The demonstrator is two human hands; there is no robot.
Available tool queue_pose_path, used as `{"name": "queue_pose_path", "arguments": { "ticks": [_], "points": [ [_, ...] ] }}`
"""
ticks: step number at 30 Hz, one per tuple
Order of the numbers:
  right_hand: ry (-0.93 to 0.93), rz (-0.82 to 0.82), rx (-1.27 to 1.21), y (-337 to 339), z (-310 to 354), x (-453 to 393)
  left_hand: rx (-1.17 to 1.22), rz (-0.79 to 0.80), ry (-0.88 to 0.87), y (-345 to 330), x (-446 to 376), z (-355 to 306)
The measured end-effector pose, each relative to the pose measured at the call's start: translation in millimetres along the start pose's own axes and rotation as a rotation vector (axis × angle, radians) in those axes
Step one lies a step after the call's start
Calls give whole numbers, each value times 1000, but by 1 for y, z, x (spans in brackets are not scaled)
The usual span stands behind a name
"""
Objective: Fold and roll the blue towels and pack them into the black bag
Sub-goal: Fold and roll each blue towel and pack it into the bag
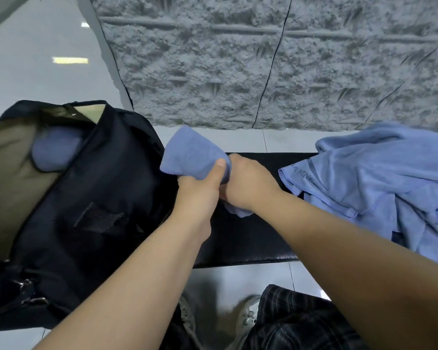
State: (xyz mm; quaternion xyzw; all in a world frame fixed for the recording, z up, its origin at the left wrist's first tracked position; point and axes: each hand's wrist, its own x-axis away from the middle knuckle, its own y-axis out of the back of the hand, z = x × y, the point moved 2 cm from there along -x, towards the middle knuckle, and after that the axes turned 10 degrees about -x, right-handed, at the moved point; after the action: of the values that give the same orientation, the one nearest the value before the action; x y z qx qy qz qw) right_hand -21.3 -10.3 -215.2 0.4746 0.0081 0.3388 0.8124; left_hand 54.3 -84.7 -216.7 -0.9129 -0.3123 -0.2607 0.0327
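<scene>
A: Status? Where's the towel?

B: The rolled towel point(192, 154) is up off the black bench point(250, 238), just beside the open mouth of the black bag point(94, 188). The left hand point(200, 188) grips it, thumb curled over the near end. The right hand point(248, 183) is clenched round the tail of the same roll — a loose corner pokes out under that fist.

A: Anything packed?

B: One blue roll point(55, 152) already sits inside against the olive lining point(8, 178). The unfolded towels point(379, 183) lie heaped on the bench's right end, well apart from the bag.

A: How should the person finish this step?

B: Judgement only: tuck that loose corner in before letting go, or the roll likely unwinds. Keep both hands squeezing until the roll is past the bag's edge. Lead with the far end and lay it alongside the packed roll, not on top — it saves room for the rest.

A: Risks?

B: The bag's front panel looks soft and may fold inward. One hand may need to hold it open.
</scene>
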Motion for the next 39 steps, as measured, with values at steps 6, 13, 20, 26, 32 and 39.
{"name": "queue_pose_path", "arguments": {
  "ticks": [6,13,20,26,32,39],
  "points": [
    [194,60,-131,15,48,25,132,29,-107,32,29,-30],
    [273,236,-455,26,123,32,223,89,-189,96,51,-67],
    [198,465,-866,18,179,37,91,257,-358,161,52,-83],
    [169,377,-854,-1,217,29,-52,122,-399,206,44,-94],
    [174,97,-986,-16,252,1,-573,-417,-569,250,40,-101],
    [285,-169,-996,-48,271,-20,-1267,-510,-406,288,18,-83]
  ]
}}
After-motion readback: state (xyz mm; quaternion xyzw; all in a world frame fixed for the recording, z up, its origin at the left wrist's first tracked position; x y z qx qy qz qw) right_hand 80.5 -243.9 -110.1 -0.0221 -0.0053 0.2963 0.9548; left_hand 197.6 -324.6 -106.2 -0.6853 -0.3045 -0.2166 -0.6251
